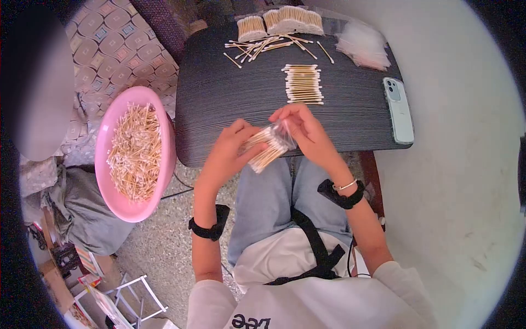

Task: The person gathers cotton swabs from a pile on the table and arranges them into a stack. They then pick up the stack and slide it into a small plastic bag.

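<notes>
My left hand point(226, 149) is closed round a bundle of cotton swabs point(264, 157), held at a slant over the table's near edge and my lap. Around the bundle's upper right end sits a small clear plastic bag point(287, 131). The fingers of my right hand point(307, 132) pinch that bag near its end. How far the bag covers the swabs is hard to make out. Just beyond my hands, a neat stack of cotton swabs in a row point(303, 85) lies on the dark table point(219, 90).
Packed swab bundles point(293, 21) stand at the table's back, with loose swabs point(268, 46) scattered before them. Flat clear bags point(362, 46) are piled back right, and a phone point(399, 112) lies at the right edge. A pink basin point(103, 170) full of swabs is at left.
</notes>
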Motion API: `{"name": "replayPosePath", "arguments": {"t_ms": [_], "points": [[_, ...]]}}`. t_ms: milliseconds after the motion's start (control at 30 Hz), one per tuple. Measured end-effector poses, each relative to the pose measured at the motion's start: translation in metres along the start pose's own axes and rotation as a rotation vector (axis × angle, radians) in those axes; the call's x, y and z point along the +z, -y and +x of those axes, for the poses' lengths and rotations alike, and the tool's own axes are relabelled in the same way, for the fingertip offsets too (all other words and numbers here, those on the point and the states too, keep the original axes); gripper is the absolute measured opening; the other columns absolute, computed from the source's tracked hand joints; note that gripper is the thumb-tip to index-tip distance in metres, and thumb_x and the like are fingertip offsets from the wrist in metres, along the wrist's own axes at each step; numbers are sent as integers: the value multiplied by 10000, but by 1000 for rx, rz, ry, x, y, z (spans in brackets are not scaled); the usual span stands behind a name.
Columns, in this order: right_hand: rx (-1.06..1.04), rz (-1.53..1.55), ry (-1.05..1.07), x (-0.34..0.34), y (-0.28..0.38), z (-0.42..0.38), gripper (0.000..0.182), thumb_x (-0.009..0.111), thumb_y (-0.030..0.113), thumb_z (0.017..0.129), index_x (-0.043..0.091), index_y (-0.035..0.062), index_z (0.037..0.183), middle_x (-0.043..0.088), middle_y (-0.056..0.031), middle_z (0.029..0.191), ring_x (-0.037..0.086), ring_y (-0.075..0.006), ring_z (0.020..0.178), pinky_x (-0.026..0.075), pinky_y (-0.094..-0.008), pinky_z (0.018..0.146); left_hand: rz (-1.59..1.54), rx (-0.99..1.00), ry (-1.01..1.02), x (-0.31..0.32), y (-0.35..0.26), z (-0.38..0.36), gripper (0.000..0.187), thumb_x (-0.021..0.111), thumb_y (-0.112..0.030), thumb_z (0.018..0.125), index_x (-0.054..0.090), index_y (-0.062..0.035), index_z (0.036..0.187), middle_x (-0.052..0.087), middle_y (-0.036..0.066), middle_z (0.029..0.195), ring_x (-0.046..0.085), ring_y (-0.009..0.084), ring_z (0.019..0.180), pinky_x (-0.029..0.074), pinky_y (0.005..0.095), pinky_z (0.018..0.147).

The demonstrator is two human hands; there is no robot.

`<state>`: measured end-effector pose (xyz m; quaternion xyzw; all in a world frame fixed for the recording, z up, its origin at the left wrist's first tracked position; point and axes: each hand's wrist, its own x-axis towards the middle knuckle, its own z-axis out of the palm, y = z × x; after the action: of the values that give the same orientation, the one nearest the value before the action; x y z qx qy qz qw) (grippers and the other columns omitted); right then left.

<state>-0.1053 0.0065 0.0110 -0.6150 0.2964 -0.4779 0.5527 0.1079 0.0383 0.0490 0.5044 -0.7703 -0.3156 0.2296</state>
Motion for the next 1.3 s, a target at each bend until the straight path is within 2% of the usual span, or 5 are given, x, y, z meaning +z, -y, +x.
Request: {"name": "replayPosePath", "arguments": {"t_ms": [267, 567, 833, 933, 1300], "points": [[332, 323, 67, -7, 21, 0, 292, 587, 196, 982, 604, 2, 1200, 671, -87, 1119, 645, -141, 971, 519, -278, 849, -744, -150, 101, 30, -7, 2, 297, 666, -199, 944, 604, -22, 1174, 646, -7, 1032, 586, 67, 928, 478, 250, 808], [476, 760, 229, -17, 5, -6, 385, 638, 194, 932, 577, -9, 1254, 651, -94, 1169, 659, -161, 998, 539, -306, 872, -1035, -63, 171, 44, -17, -1, 324, 664, -160, 941, 597, -6, 1219, 662, 22, 1105, 623, 90, 973, 501, 261, 831], [382, 860, 55, -17, 48, 0, 423, 512, 257, 1022, 496, 11, 1365, 560, -111, 1322, 547, -193, 1210, 452, -342, 1021, -1084, -26, -293, 57, -29, 9, 323, 616, -83, 958, 518, -6, 1256, 632, 40, 1135, 586, 96, 1046, 458, 258, 889], [120, 207, 38, -6, 40, -11, 412, 624, 158, 965, 522, 9, 1335, 584, -91, 1283, 560, -158, 1159, 456, -310, 991, -1033, 8, -363, 58, -31, 11, 294, 598, -68, 963, 521, -7, 1240, 627, 50, 1155, 574, 113, 1079, 438, 269, 931], [200, 278, -181, 7, 26, -13, 234, 671, 124, 927, 629, 0, 1121, 658, -52, 1087, 593, -109, 1029, 477, -256, 897, -1134, -62, -527, 77, -37, 15, 235, 585, -120, 976, 586, -6, 1182, 642, 41, 1132, 580, 103, 1060, 435, 245, 920]]}}
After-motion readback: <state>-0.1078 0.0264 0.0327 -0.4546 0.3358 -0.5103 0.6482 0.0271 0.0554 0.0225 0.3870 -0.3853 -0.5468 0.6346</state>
